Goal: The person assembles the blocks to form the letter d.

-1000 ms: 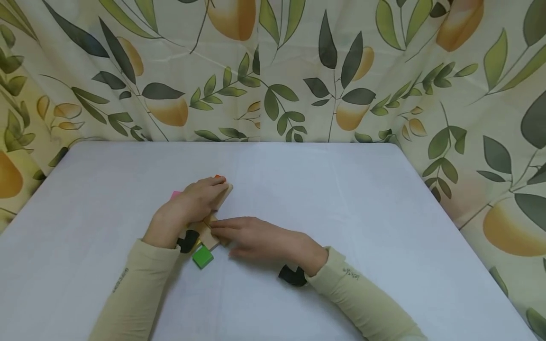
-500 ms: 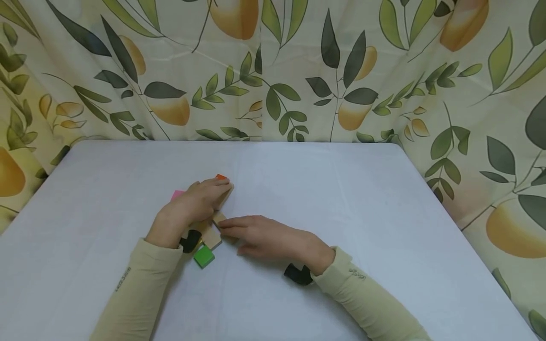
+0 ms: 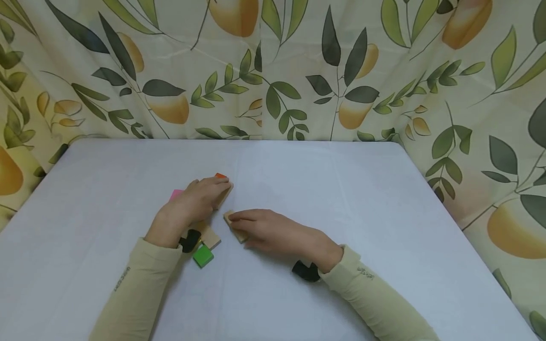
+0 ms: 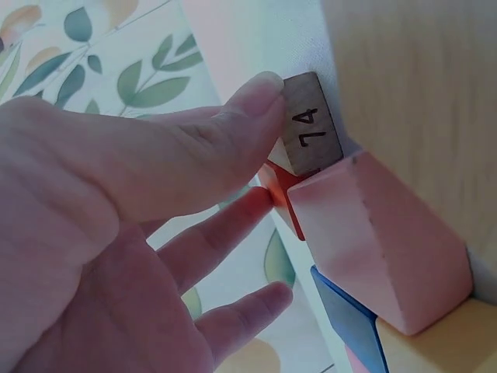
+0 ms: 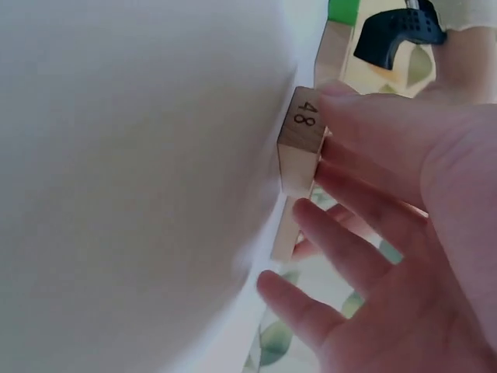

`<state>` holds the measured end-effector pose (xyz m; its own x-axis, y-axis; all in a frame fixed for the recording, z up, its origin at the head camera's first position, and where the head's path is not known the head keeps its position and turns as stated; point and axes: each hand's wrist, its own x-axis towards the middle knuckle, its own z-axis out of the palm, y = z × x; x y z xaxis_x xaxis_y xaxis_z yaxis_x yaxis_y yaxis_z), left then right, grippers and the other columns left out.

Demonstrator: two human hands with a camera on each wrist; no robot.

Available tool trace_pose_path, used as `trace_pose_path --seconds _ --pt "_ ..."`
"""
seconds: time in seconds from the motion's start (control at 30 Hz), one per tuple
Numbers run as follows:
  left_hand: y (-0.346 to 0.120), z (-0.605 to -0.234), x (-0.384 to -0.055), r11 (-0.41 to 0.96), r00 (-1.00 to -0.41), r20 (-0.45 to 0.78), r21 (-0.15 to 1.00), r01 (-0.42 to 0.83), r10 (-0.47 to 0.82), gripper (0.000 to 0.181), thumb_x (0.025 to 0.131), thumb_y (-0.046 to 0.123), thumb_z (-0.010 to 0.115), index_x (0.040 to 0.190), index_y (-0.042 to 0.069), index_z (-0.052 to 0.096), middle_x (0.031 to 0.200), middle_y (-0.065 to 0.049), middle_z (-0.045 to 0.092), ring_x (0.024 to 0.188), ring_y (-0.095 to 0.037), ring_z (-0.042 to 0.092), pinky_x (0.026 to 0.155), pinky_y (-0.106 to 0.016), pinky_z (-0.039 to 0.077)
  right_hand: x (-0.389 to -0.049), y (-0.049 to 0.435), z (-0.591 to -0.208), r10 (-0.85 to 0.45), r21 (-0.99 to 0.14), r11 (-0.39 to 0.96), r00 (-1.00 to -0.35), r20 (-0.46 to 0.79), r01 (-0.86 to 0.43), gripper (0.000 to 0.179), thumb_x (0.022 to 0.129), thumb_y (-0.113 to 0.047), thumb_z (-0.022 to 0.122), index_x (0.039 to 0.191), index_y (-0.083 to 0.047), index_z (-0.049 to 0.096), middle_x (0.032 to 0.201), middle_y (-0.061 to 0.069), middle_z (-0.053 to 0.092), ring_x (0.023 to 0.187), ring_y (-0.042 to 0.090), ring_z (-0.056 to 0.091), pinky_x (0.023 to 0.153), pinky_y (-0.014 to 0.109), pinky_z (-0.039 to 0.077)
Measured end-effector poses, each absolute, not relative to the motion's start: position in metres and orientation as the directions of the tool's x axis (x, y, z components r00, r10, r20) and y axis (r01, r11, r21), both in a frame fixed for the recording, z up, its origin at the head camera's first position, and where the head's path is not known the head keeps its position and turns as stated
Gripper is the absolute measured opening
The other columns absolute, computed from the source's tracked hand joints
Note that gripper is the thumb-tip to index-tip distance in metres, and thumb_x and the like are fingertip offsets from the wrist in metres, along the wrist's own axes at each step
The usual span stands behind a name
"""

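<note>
Over a small group of blocks, my left hand point(image 3: 194, 201) pinches a plain wooden block point(image 4: 311, 124) marked 74 between thumb and fingers. My right hand point(image 3: 277, 232) pinches another plain wooden block point(image 5: 303, 124) marked 48, which stands apart on the table to the right of the group. A pink block point(image 4: 380, 241) lies close under the left hand, and a blue block point(image 4: 349, 318) is beside it. An orange-red block point(image 3: 220, 175) peeks out beyond the left fingertips. Near the left wrist are a wooden block point(image 3: 211, 238) and a green block point(image 3: 203, 256). The left hand hides part of the group.
A white-covered table point(image 3: 341, 199) extends around the blocks. Behind it hangs a leaf-and-fruit patterned curtain point(image 3: 290, 71). Black wrist cameras sit at the left wrist point(image 3: 190, 240) and the right wrist point(image 3: 306, 271).
My right hand has moved to the right with its wooden block, and a gap has opened between that block and the group. My left hand has stayed almost in place.
</note>
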<state>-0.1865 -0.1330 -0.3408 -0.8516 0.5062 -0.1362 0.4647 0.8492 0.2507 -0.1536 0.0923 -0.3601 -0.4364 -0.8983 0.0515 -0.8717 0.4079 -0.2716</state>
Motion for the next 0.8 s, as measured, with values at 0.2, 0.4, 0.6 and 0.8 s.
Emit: trace_pose_path --seconds 0.2,0.4,0.6,0.8 --pt "-0.132 -0.341 -0.187 0.849 -0.86 -0.104 0.254 0.463 0.499 0.047 0.092 -0.006 0.059 0.138 0.002 0.052 0.147 -0.019 0.05 0.139 -0.037 0.043 0.109 -0.066 0.034 -0.155 0.098 -0.362 -0.87 -0.27 0.453 -0.487 0.074 -0.85 0.049 0.094 -0.024 0.069 0.137 -0.004 0.056 0.144 0.007 0.054 0.137 0.02 0.049 0.112 0.031 0.041" --pt "-0.129 -0.341 -0.187 0.847 -0.861 -0.105 0.269 0.458 0.498 0.044 0.092 -0.003 0.062 0.134 0.003 0.054 0.146 -0.018 0.051 0.139 -0.036 0.044 0.11 -0.066 0.033 -0.156 0.099 -0.364 -0.867 -0.292 0.461 -0.495 0.051 -0.838 0.055 0.095 -0.025 0.067 0.142 -0.002 0.051 0.151 0.009 0.048 0.141 0.021 0.044 0.114 0.032 0.039" --pt "-0.127 -0.341 -0.186 0.837 -0.854 -0.082 0.267 0.477 0.513 0.048 0.091 0.005 0.067 0.136 0.001 0.053 0.145 -0.018 0.052 0.138 -0.036 0.045 0.111 -0.063 0.033 -0.158 0.109 -0.361 -0.829 -0.295 0.528 -0.559 0.024 -0.796 0.055 0.092 -0.027 0.071 0.139 -0.003 0.054 0.146 0.006 0.051 0.139 0.021 0.047 0.114 0.033 0.039" --pt "-0.124 -0.342 -0.186 0.809 -0.835 0.003 0.247 0.534 0.55 0.045 0.085 0.014 0.078 0.124 -0.001 0.06 0.132 -0.017 0.061 0.124 -0.033 0.057 0.105 -0.05 0.045 -0.158 0.12 -0.359 -0.806 -0.344 0.55 -0.592 0.021 -0.761 0.054 0.09 -0.025 0.074 0.135 -0.002 0.057 0.143 0.006 0.053 0.135 0.02 0.05 0.111 0.033 0.043"
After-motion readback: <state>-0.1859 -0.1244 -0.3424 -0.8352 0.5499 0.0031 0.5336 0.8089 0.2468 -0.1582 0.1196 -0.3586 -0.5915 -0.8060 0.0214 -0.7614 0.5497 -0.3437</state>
